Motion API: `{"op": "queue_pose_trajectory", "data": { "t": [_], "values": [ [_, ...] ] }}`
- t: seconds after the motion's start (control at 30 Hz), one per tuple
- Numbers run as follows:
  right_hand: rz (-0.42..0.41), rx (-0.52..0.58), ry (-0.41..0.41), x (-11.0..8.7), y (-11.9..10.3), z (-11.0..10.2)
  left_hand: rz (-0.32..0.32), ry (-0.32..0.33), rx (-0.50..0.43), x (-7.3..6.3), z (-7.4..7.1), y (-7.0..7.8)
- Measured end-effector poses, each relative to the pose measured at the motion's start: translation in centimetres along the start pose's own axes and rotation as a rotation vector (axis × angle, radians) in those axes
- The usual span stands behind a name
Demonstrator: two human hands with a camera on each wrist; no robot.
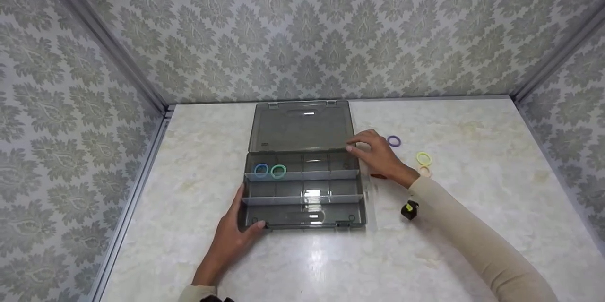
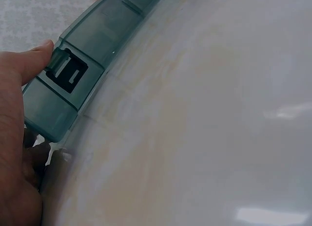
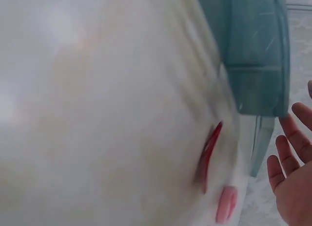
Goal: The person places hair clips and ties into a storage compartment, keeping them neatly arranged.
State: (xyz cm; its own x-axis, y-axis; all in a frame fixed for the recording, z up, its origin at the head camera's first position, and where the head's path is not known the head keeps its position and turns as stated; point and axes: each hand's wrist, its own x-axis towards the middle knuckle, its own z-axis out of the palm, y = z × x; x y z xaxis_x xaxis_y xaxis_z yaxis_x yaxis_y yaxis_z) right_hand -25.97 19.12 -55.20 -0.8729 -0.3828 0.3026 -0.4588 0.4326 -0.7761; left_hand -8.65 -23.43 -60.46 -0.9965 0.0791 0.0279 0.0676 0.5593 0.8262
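Note:
A smoky translucent compartment box lies with its lid folded back flat behind it. My left hand holds the box's near left corner, thumb on the front wall and fingers along the side. In the left wrist view its thumb lies beside a latch. At the hinge on the right side, my right hand has its fingertips at the box's edge; its fingers are loosely extended. A blue ring and a green ring are in the back row, at the left.
Right of the box lie a purple ring, a yellow ring and a peach ring. A red curved piece and a pink one lie beside the box. Patterned walls enclose the table. A small black device sits by the right sleeve.

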Motion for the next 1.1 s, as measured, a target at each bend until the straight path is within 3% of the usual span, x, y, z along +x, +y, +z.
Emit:
{"op": "queue_pose_trajectory", "data": {
  "t": [0.3,0.77,1.1],
  "values": [
    [-0.010,-0.036,-0.016,-0.7,1.4,-1.4,0.005,0.007,-0.015,0.1,0.0,0.1],
    [0.076,-0.137,-0.005,-1.0,3.7,-3.8,0.024,0.019,-0.003,0.1,-0.1,0.1],
    [0.153,-0.206,-0.076,-2.2,5.0,-5.7,0.010,0.013,-0.005,0.0,-0.2,0.1]
  ]
}}
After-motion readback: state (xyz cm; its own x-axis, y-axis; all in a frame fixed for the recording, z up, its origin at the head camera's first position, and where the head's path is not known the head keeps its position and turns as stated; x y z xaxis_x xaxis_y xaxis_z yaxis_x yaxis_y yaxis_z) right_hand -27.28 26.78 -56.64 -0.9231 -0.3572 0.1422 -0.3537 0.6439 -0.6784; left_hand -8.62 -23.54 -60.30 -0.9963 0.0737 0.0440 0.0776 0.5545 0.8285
